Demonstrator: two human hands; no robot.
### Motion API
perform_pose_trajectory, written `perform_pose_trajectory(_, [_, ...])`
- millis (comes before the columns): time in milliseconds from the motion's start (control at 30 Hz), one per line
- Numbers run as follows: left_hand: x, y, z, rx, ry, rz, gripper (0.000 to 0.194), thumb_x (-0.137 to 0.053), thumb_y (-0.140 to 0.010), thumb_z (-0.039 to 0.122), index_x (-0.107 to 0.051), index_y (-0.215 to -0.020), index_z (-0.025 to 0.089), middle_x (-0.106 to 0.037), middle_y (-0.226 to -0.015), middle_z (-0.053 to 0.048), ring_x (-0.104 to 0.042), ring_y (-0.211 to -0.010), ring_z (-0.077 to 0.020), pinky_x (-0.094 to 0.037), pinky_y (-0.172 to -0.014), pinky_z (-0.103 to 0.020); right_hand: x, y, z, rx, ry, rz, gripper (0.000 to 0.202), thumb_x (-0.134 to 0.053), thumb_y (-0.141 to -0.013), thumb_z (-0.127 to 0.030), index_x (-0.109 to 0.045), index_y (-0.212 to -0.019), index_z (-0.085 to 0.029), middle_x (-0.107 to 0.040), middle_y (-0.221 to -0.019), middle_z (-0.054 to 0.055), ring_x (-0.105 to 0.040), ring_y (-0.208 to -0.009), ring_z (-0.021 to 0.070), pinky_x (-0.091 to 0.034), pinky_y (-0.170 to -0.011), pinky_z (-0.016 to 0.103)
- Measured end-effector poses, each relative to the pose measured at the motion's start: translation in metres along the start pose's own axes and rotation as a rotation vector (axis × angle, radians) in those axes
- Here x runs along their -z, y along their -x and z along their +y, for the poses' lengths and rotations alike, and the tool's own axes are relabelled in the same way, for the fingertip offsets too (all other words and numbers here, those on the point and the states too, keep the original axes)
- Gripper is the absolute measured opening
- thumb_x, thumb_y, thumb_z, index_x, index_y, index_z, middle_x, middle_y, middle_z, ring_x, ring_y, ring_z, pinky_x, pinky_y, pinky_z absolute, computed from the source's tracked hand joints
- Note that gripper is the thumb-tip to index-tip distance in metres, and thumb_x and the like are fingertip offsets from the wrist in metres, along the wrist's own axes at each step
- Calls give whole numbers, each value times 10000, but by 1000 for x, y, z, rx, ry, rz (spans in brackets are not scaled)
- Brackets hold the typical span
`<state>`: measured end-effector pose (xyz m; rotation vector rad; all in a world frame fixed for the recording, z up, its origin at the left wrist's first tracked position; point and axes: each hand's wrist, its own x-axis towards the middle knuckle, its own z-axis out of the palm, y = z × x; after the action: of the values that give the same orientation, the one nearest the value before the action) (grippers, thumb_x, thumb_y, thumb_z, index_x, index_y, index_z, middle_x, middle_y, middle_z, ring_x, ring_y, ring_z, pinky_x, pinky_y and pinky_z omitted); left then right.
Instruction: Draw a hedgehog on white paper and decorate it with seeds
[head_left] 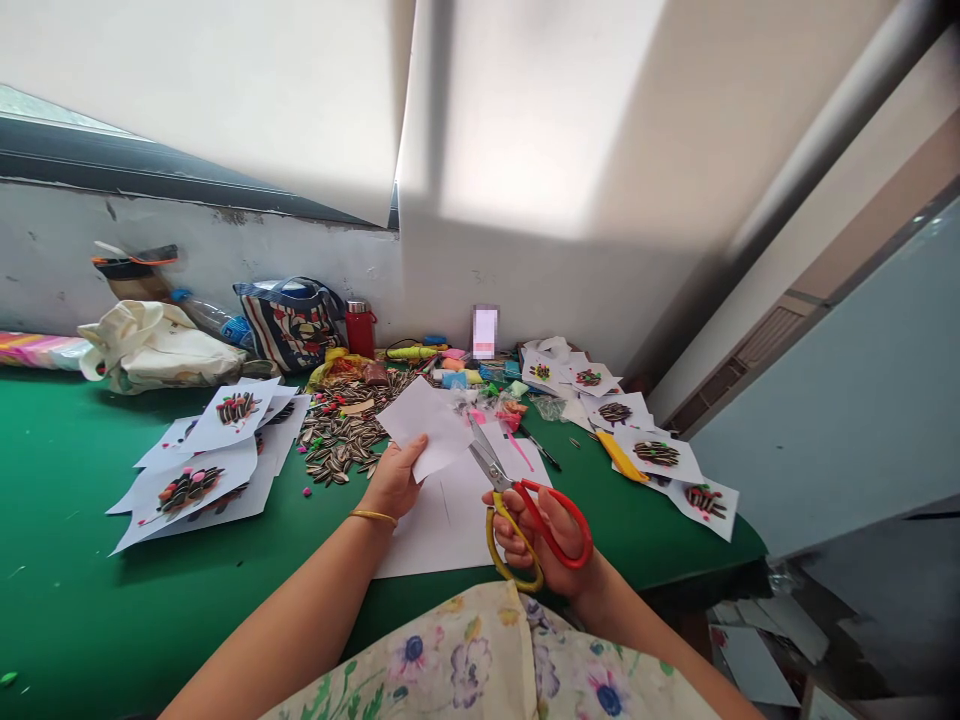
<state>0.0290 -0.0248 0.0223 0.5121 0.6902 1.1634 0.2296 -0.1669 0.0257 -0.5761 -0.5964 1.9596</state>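
Note:
My left hand (396,478) pinches the lower edge of a white sheet of paper (429,425), thumb on top, holding it raised above the table. In my right hand (551,535) is a pair of scissors (491,465) with one red and one yellow handle, my fingers through the loops. The blades are parted and point up and left, just beside the paper's right side. Beneath both hands a larger white sheet (442,545) lies flat on the green table, bearing a thin drawn line. A heap of sunflower seeds (346,435) lies left of the paper.
Cards with seed designs (202,485) overlap at left, and more such cards (656,453) lie at right beside a yellow tube (621,457). A black pen (541,450) rests near the scissors. Bags (292,320), a red bottle (360,330) and a phone (485,332) stand along the wall.

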Motion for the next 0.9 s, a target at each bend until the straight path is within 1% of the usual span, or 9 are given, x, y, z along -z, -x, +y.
perform_pose_trajectory(167, [2,-1,0,2,9,-2,364,-730,-760,121,-655,-1112,173,-757,-868,-63,-728,-751,-207,-581,-703,-270,2,-1,-1,-20,-26,-19,608,-638,-792,-642,-612,-1135,-141,-453,-766,-2,-291,-553,60,-232,-447,162])
perform_pose_trajectory(367, [3,-3,1,-19,7,-13,330,-698,-778,90,-654,-1096,168,-755,-840,-55,-717,-685,-182,-568,-608,-228,1,-3,-2,-22,-19,-21,594,-672,-773,-639,-625,-1104,-148,-446,-721,-25,-255,-507,31,-196,-404,122])
perform_pose_trajectory(533, [1,-2,4,-4,-27,-12,344,-713,-771,111,-653,-1108,147,-758,-859,-60,-716,-705,-181,-572,-655,-246,6,-4,0,-23,-30,-15,602,-689,-766,-626,-628,-1080,-117,-460,-707,-21,-257,-493,28,-205,-384,121])
perform_pose_trajectory(667, [0,-1,6,20,-48,-21,361,-737,-751,123,-656,-1103,123,-761,-894,-73,-713,-713,-172,-580,-689,-256,10,-2,1,-42,-34,-26,642,-653,-789,-639,-608,-1146,-108,-483,-744,1,-314,-529,43,-254,-421,135])
perform_pose_trajectory(800, [1,0,3,26,-79,-56,368,-740,-749,137,-661,-1108,121,-762,-909,-84,-710,-705,-168,-572,-640,-237,10,1,2,-37,-11,-30,715,-650,-765,-674,-592,-1196,-106,-500,-819,33,-389,-628,82,-328,-515,175])
perform_pose_trajectory(900, [3,0,-1,48,-104,-102,349,-724,-763,133,-664,-1106,117,-762,-897,-89,-700,-673,-163,-560,-598,-228,8,0,4,-15,-2,-43,730,-644,-756,-690,-591,-1200,-113,-490,-833,37,-392,-660,97,-332,-550,191])
